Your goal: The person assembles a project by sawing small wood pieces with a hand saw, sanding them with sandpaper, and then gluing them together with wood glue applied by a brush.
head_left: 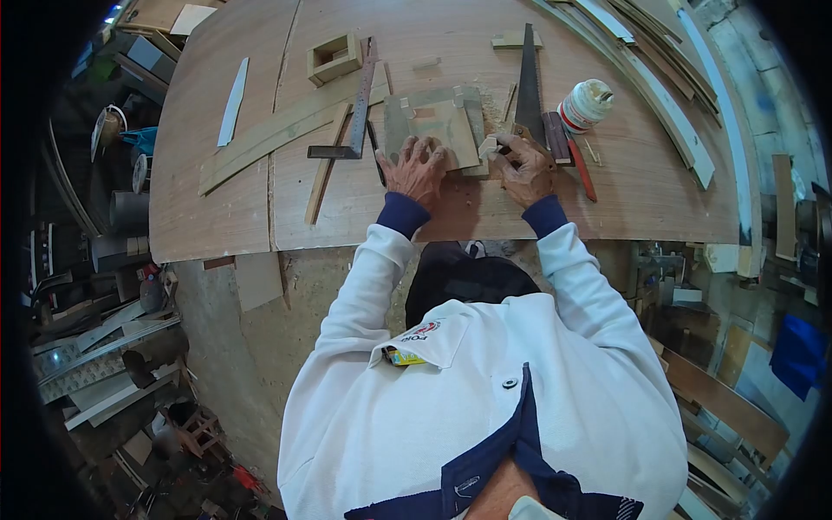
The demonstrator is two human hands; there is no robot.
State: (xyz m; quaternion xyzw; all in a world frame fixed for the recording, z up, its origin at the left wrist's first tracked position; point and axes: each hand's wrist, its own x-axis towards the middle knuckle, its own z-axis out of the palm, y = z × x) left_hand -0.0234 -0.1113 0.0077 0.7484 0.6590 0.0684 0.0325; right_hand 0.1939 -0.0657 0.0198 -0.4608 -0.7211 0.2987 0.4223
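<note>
My left hand [416, 172] lies with its fingers stretched out on a thin wooden board [451, 130], near its lower left. Under this board is a greyish flat panel [398, 117], which shows at the sides. Small pale wood pieces sit near the board's top edge. My right hand [523, 169] is closed in a pinch around a small pale wood piece [489, 146], beside the board's right edge. A handsaw [529, 87] lies just beyond the right hand, its handle partly hidden by it.
Left of the board lie a try square [360, 117], a long plank [269, 146] and a small wooden box frame [334, 59]. To the right are a white glue bottle [587, 105], a dark block [556, 137] and a red-handled tool [582, 171]. Long strips [659, 104] line the table's right side.
</note>
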